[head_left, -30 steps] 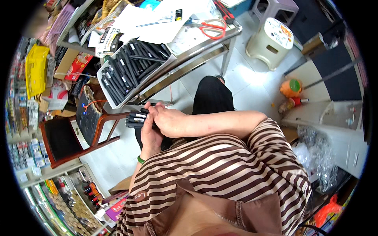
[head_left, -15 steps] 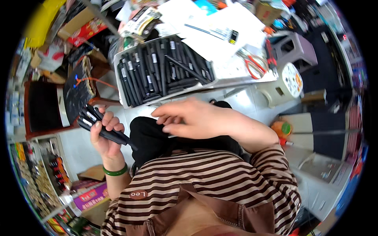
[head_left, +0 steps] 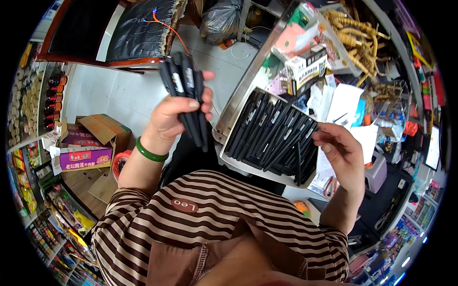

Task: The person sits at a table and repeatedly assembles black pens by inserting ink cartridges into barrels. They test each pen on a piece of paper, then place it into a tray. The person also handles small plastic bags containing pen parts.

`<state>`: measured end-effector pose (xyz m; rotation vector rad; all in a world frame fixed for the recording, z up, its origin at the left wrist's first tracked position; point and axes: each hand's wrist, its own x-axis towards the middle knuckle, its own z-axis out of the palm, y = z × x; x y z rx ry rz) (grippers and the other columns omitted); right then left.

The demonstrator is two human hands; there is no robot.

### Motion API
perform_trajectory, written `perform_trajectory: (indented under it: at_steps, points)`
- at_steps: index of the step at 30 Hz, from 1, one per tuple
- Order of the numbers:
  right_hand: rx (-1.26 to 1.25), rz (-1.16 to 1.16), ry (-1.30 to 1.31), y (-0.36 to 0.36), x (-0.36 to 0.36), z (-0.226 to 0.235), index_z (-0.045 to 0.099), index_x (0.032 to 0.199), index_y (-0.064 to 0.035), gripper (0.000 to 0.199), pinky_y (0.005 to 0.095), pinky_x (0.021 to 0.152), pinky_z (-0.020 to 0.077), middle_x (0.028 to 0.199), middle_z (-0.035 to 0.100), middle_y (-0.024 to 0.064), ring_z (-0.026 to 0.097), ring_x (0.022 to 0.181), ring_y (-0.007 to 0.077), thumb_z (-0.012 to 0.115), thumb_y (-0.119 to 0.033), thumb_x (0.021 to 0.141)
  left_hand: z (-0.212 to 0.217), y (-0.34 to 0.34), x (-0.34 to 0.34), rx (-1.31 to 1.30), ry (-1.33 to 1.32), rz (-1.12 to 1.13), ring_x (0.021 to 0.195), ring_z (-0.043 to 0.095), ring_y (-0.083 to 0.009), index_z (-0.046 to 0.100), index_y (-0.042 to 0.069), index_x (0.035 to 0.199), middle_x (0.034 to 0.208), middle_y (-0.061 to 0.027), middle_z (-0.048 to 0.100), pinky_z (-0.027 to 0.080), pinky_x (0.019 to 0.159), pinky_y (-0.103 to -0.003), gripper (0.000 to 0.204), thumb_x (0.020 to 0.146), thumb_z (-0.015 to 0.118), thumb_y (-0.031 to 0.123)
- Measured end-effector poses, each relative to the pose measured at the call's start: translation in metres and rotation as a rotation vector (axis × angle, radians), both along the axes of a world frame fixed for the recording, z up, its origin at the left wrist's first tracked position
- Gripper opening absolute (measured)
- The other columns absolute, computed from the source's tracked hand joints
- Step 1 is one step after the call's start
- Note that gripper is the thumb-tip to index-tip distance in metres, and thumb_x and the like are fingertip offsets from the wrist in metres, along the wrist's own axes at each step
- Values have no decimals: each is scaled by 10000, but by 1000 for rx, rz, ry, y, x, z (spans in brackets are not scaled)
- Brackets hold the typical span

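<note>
My left hand (head_left: 183, 105) is closed around a bundle of several slim black pens (head_left: 191, 78) with white labels, raised to the left of the tray and tilted. A white tray (head_left: 260, 170) is filled with rows of similar black pens (head_left: 267, 128). One loose black pen (head_left: 298, 164) lies across the others near the tray's right end. At the tray's far right edge is my right hand (head_left: 341, 145), its fingers bent and the thumb apart, with nothing visible between them. Its fingertips overlap the tray's rim in view; whether they touch a pen I cannot tell.
Behind the tray, the table holds a small black-and-white box (head_left: 306, 69), papers (head_left: 344, 102) and a bin of dried roots (head_left: 355, 38). A black padded seat (head_left: 143, 33) stands at the far left. Cardboard boxes (head_left: 102, 133) sit on the left, beside stocked shelves.
The view has swung left, so the tray now appears further right. My left hand still holds the pens, now raised. My right hand has moved from before my body to the tray's right end.
</note>
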<state>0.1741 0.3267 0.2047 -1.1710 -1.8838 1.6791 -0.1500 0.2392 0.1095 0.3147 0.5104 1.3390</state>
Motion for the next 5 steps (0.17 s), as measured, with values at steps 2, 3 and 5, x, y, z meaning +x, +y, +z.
perform_trajectory:
  at_steps: [2, 3, 5]
  points:
    - [-43, 56, 42, 17, -29, 16, 498, 1163, -11, 339, 257, 851, 434, 1033, 591, 89, 567, 979, 157, 500, 38, 828, 11, 2, 3, -69, -52, -81, 771, 579, -201, 371, -12, 1248, 892, -122, 555, 513, 716, -354, 578, 701, 556, -9]
    - [9, 104, 54, 27, -50, 25, 486, 1182, -18, 347, 264, 866, 426, 1059, 581, 94, 552, 1008, 161, 501, 9, 837, 19, 3, 6, -60, -87, -147, 776, 582, -206, 375, -12, 1246, 905, -126, 559, 511, 722, -359, 576, 702, 563, -4]
    - [148, 237, 91, 49, -96, 37, 448, 1241, -47, 396, 282, 901, 404, 1208, 513, 110, 488, 1111, 171, 510, -44, 849, 32, -3, 6, -78, -134, -279, 804, 592, -230, 376, -1, 1252, 950, -128, 571, 490, 787, -382, 608, 698, 623, 43]
